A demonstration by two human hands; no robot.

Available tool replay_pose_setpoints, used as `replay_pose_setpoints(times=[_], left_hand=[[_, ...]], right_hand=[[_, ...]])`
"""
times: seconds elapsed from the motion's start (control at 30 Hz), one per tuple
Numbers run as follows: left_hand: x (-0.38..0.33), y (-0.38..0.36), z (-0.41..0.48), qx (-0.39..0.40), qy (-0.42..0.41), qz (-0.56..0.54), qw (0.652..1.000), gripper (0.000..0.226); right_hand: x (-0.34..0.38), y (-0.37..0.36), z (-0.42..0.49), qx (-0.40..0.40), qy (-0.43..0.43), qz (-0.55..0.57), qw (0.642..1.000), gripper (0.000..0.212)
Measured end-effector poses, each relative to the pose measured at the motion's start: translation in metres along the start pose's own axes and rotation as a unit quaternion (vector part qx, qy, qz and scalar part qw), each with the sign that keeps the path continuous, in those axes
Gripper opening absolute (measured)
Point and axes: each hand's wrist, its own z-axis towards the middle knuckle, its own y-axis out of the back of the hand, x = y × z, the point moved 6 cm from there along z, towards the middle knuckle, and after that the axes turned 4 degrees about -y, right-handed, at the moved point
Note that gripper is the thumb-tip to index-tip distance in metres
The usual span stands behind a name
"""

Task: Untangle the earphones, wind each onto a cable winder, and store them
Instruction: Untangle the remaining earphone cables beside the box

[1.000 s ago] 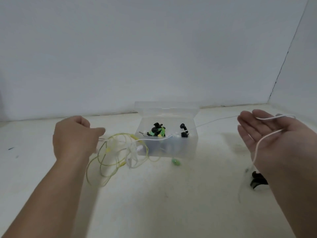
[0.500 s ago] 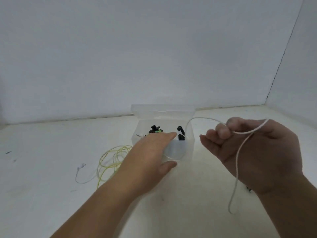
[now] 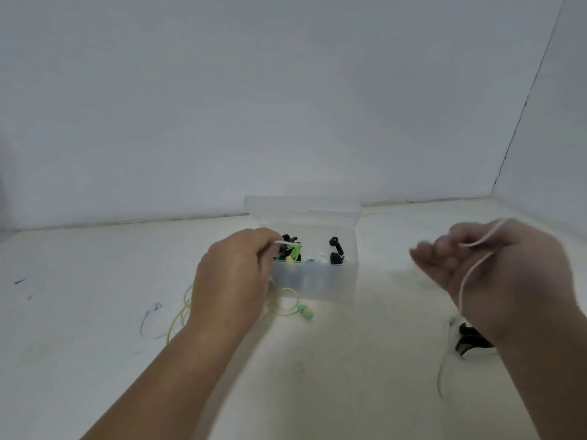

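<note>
Here, the left hand (image 3: 233, 281) reaches to the left end of the clear box (image 3: 317, 284), which stands around the middle of the worktop (image 3: 79, 281) toward its far edge, its lid (image 3: 301, 208) tipped open behind it. The grip of that hand is together, thumb and fingertips pinching a short white cable end (image 3: 281, 242) just above the box's rim. Inside the box lie a green-and-black bundle (image 3: 290, 250) at the left and a black earphone (image 3: 335, 249) at the right.

The right hand (image 3: 502, 274) hangs above the worktop toward the right edge, well apart from the box, and is blurred. Its fingers are curled and its grip is closed on the white earphone cable (image 3: 462, 290), which crosses the hand and trails down toward the near edge. Whether this cable joins the end in the left hand cannot be told.

A yellow-green earphone cable (image 3: 178, 319) lies looped on the worktop under the left hand, its green tip (image 3: 306, 313) just in front of the box. A black piece (image 3: 471, 342) sits on the worktop, partly hidden by the right wrist.
</note>
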Motion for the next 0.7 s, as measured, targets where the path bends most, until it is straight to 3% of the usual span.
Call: replay_pose_setpoints(times=[0.07,0.13,0.2,0.3,0.4,0.47,0.57,0.67,0.7], left_hand=[[-0.003,0.007,0.001,-0.017,-0.001,-0.043,0.999,0.016],[-0.012,0.008,0.000,0.001,-0.027,-0.040,0.999,0.018],[-0.017,0.004,-0.002,0.026,-0.049,-0.007,0.998,0.015],[-0.018,-0.003,-0.003,0.066,-0.053,0.019,0.996,0.016],[-0.026,-0.005,-0.007,0.094,-0.090,0.020,0.991,0.021],[-0.033,-0.007,-0.008,0.111,-0.110,0.011,0.988,0.027],[-0.041,-0.012,-0.008,0.155,-0.140,0.007,0.978,0.032],[-0.044,-0.011,-0.010,0.170,-0.107,-0.038,0.979,0.018],[-0.041,-0.011,-0.010,0.173,-0.080,-0.049,0.980,0.008]], right_hand=[[-0.011,-0.007,-0.004,-0.006,-0.013,-0.266,0.964,0.027],[-0.029,-0.019,-0.011,0.072,-0.031,-0.442,0.894,0.027],[-0.043,-0.022,-0.016,0.139,-0.018,-0.538,0.831,0.051],[-0.036,-0.030,-0.025,0.182,0.082,-0.590,0.782,0.078],[-0.029,-0.048,-0.043,0.264,0.151,-0.531,0.791,0.095],[-0.032,-0.056,-0.049,0.287,0.167,-0.477,0.814,0.092],[-0.049,-0.056,-0.044,0.249,0.119,-0.433,0.858,0.059],[-0.054,-0.055,-0.039,0.180,0.137,-0.497,0.838,0.015],[-0.050,-0.052,-0.035,0.147,0.154,-0.513,0.832,0.021]])
